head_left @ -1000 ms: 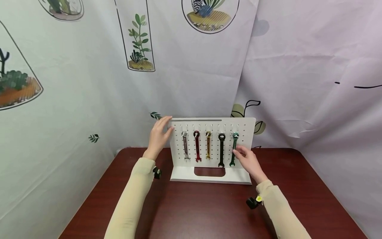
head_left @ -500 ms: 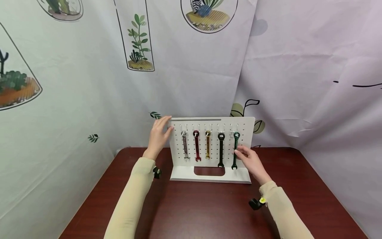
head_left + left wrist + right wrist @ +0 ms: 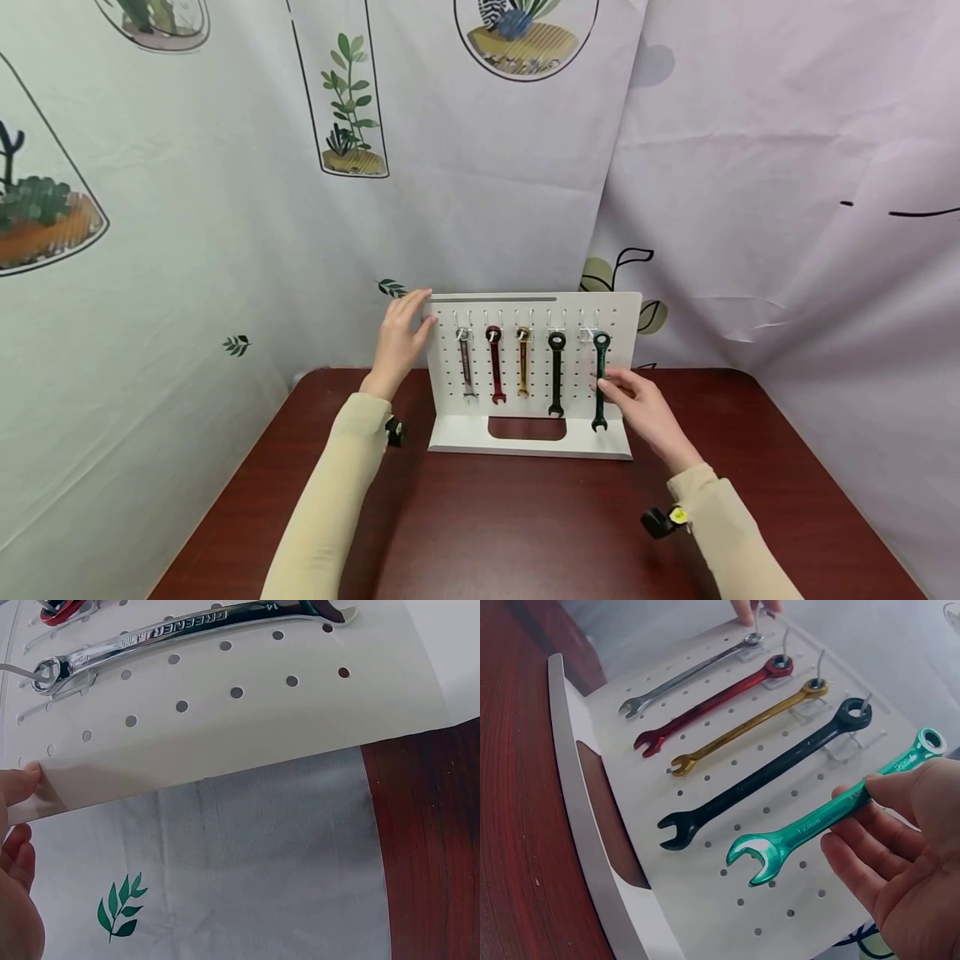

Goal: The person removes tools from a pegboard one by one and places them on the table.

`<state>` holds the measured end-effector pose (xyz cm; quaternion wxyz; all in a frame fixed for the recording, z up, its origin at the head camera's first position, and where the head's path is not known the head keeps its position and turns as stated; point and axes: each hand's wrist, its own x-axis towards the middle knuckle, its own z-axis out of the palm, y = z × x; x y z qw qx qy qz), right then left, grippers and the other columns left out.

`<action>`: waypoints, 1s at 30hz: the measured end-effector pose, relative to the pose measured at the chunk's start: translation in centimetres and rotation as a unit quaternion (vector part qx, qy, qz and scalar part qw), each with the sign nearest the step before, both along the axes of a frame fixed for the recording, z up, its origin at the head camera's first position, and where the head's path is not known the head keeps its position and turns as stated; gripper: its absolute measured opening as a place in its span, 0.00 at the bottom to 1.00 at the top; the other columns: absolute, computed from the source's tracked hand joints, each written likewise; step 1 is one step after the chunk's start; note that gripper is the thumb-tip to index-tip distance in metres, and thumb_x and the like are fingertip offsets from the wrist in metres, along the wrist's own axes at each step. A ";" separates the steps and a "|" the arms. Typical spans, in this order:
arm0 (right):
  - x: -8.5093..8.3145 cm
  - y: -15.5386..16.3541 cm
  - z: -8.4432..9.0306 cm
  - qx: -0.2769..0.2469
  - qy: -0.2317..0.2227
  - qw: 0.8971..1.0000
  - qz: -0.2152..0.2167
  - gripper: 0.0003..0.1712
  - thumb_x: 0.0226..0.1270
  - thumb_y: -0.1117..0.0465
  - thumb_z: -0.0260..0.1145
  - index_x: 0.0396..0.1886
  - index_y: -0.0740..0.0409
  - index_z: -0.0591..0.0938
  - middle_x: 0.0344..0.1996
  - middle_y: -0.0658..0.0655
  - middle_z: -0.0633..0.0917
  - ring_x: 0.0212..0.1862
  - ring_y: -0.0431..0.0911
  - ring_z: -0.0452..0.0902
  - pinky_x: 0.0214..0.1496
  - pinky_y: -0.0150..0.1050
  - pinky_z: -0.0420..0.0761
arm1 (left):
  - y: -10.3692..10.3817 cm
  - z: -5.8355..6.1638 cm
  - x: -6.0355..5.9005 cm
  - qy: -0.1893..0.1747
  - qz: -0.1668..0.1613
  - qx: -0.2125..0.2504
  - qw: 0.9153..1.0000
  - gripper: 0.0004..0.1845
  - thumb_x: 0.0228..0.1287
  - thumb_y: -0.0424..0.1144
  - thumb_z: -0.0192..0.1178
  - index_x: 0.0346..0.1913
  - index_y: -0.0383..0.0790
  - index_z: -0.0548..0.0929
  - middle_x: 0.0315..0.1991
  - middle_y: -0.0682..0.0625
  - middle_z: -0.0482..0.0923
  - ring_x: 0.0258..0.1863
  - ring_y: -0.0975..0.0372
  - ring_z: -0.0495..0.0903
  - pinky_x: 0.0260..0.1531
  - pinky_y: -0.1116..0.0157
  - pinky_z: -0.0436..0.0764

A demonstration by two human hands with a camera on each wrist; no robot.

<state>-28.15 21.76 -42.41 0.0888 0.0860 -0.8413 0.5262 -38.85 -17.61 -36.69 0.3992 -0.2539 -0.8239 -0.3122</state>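
Observation:
Between thumb and fingers, my right hand [image 3: 647, 410] pinches a green combination wrench [image 3: 832, 810] by its shank. The wrench's ring end points up, off its hook, and its open end points down in front of the white pegboard stand [image 3: 622, 333]. My left hand [image 3: 397, 340] holds the board's upper left edge, thumb on the front face and fingers behind. Still on hooks hang a silver wrench [image 3: 187, 628], a red wrench [image 3: 712, 705], a gold wrench [image 3: 750, 727] and a black wrench [image 3: 765, 772].
The stand rests on a dark red wooden table [image 3: 480, 525], its base [image 3: 457, 435] having a cut-out slot. A pale curtain [image 3: 480, 200] printed with plants hangs behind the table. A bare wire hook [image 3: 587, 333] sticks out beside the green wrench's ring end.
My right hand has drawn the green wrench off its hook, moving it rightward and toward me. The left hand has stayed on the board's edge.

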 end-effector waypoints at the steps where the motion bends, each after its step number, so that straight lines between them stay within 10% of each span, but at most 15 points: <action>1: 0.1 0.1 0.1 0.003 -0.001 1.000 -0.002 0.28 0.78 0.51 0.61 0.65 0.67 0.75 0.53 0.66 0.84 0.54 0.58 0.82 0.59 0.55 0.78 | 0.0 0.0 0.0 0.000 0.000 0.000 1.000 0.25 0.64 0.30 0.69 0.64 0.34 0.78 0.62 0.37 0.76 0.61 0.45 0.73 0.63 0.49 0.70; 22: 2.4 4.2 0.7 0.014 0.010 1.000 -0.020 0.27 0.78 0.48 0.59 0.63 0.64 0.78 0.52 0.64 0.86 0.47 0.34 0.82 0.54 0.35 0.79 | -0.2 0.0 0.1 0.004 -0.003 -0.002 1.000 0.26 0.64 0.30 0.69 0.65 0.34 0.78 0.62 0.39 0.77 0.60 0.46 0.74 0.62 0.50 0.72; 30: 3.6 6.4 -0.4 0.012 -0.001 1.000 -0.027 0.27 0.79 0.47 0.58 0.64 0.63 0.78 0.51 0.63 0.87 0.46 0.35 0.83 0.59 0.46 0.75 | -0.8 0.1 -0.4 0.013 -0.024 -0.001 1.000 0.26 0.63 0.31 0.70 0.64 0.35 0.80 0.61 0.41 0.79 0.60 0.48 0.75 0.63 0.52 0.71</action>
